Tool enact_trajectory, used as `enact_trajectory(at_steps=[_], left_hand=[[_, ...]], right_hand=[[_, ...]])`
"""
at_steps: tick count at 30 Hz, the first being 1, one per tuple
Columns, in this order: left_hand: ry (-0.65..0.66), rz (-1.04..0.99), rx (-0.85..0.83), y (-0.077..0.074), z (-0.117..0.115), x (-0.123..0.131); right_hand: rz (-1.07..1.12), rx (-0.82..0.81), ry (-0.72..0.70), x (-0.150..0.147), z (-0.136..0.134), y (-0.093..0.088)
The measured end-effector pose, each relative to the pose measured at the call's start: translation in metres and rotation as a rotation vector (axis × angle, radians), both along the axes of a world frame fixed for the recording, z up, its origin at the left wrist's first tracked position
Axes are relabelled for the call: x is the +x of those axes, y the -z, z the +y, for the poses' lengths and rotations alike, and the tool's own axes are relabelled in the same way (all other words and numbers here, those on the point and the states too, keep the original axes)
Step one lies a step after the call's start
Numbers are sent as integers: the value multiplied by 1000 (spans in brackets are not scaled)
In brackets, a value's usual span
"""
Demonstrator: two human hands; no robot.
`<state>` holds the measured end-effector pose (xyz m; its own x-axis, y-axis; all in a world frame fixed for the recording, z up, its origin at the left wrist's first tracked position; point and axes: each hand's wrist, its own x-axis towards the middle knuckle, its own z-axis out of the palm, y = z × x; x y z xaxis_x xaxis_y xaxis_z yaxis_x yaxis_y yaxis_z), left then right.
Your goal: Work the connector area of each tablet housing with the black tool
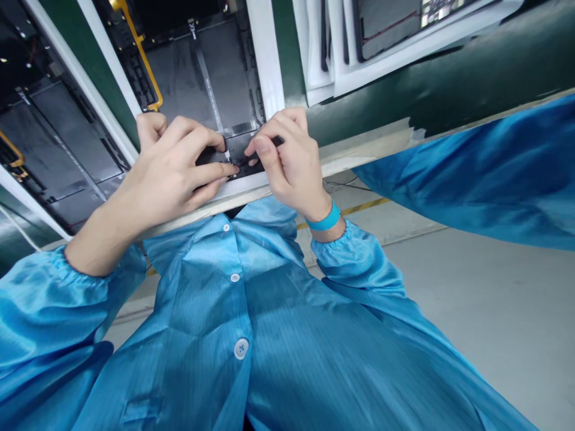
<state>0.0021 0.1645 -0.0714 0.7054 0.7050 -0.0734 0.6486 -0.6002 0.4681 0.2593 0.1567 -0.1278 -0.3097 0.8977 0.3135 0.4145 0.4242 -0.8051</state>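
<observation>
Two bare hands are busy at the near edge of a flat black opened device with grey panels inside (197, 78). It lies in a white plastic tray (268, 66) right at the near edge of the dark green table (449, 78), just in front of the person's body.

- The right hand (287, 161) has thumb and forefinger pinched tight on a small black strip (275, 142) at the device's near edge. A thin red wire (245, 160) runs right below the fingertips.
- The left hand (175, 167) sits just to the left, almost touching the right one. Its fingers are curled and pressed down on the same near edge. Honestly can't tell if it's actually grasping anything or just pushing.

Same tray also shows a yellow flat cable (139, 54) along the device's far-left side.

Containers around it:
- A second white tray (81, 75) sits to the left, holding another opened black unit (58, 137) of the same sort.
- A stack of white trays (341, 60) stands far right, with a dark panel (386, 24) lying in the top one.

The person wears a shiny blue buttoned coat (251, 311) and a blue wristband (326, 219) on the right wrist. Another person's blue sleeve (471, 173) reaches in from the right, well apart from the hands, over a grey floor (494, 287).
</observation>
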Motion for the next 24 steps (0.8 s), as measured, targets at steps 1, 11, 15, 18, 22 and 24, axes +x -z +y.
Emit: enact_trajectory(at_steps=[1,11,15,18,22,24], left_hand=[[-1,-8,6,0,0,0],[13,-10,-12,-3,4,1],[13,4,-4,-4,4,1],[21,13,3,-3,4,1],[37,23,21,0,3,-2],[44,28,36,2,2,-3]], right_hand=[[-2,8,2,0,0,0],[47,-23,-11,1,-1,4],[9,-44,-1,2,-1,4],[28,-22,7,2,-1,3],[46,6,4,2,-1,0],[24,-28,-2,2,-1,-1]])
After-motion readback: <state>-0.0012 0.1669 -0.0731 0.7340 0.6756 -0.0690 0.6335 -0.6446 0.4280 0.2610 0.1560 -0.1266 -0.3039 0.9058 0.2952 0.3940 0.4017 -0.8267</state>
